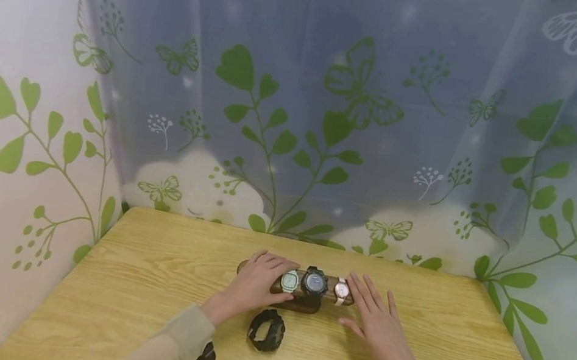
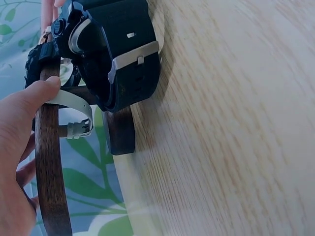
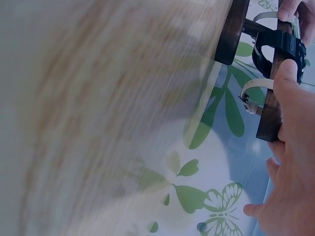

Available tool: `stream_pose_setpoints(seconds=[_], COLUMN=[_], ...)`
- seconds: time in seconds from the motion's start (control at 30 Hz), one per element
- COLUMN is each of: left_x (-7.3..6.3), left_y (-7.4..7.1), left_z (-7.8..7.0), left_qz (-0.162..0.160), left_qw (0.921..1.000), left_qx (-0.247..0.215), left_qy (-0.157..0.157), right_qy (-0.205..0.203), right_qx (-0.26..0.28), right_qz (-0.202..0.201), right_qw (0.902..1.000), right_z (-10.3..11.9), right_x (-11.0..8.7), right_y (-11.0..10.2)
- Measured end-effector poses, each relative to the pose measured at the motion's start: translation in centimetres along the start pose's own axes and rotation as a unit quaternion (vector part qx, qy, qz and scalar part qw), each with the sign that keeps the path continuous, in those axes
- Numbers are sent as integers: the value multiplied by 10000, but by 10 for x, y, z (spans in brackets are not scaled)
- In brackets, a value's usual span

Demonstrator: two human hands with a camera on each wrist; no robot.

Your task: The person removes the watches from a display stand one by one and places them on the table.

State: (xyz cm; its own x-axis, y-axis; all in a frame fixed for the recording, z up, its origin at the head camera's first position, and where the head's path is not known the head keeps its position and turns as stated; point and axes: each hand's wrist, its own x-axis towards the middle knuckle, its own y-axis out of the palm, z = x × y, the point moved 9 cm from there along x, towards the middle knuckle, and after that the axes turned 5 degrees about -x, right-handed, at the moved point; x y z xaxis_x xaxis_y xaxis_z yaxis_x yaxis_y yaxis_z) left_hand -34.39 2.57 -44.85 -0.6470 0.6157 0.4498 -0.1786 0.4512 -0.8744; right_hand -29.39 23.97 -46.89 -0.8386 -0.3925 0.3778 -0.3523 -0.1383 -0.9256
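Head view, left to right: I see the left hand (image 1: 259, 277) grasping one wooden stand (image 1: 299, 306) on the table (image 1: 463, 352), one loose black watch (image 1: 275, 333) before it, one mint watch (image 1: 289, 281), one dark watch (image 1: 315, 282) and one white watch (image 1: 342, 290) mounted, four altogether, then the right hand (image 1: 381, 328) released, fingers straight. I judge the step is settling the mounted three; next I'd need a hand free for the loose one.

Stand (image 2: 51, 187): dark grained wood. Tabletop (image 1: 463, 352): glossy woodgrain. Black strap (image 2: 130, 29): matt; buckle (image 2: 133, 57): metal.
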Motion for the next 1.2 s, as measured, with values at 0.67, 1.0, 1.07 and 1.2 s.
stream_pose_setpoints(seconds=[0.67, 1.0, 1.07, 1.2], left_x=[-17, -31, -34, -39], left_y=[-13, -23, -25, -27], left_z=[23, 39, 42, 49], left_qz=[-154, -230, -264, -276], left_qw=[9998, 9996, 9994, 9993], left_qx=[-69, -6, -52, -105], left_qy=[-103, -191, -199, -248], right_qy=[-18, -5, -29, -43], right_qx=[12, 11, 2, 6], right_qz=[-52, -1, -14, -6], right_qw=[10000, 10000, 10000, 10000], right_z=[1, 1, 1, 2], right_x=[0, 0, 0, 0], right_y=[-2, -1, -1, -1])
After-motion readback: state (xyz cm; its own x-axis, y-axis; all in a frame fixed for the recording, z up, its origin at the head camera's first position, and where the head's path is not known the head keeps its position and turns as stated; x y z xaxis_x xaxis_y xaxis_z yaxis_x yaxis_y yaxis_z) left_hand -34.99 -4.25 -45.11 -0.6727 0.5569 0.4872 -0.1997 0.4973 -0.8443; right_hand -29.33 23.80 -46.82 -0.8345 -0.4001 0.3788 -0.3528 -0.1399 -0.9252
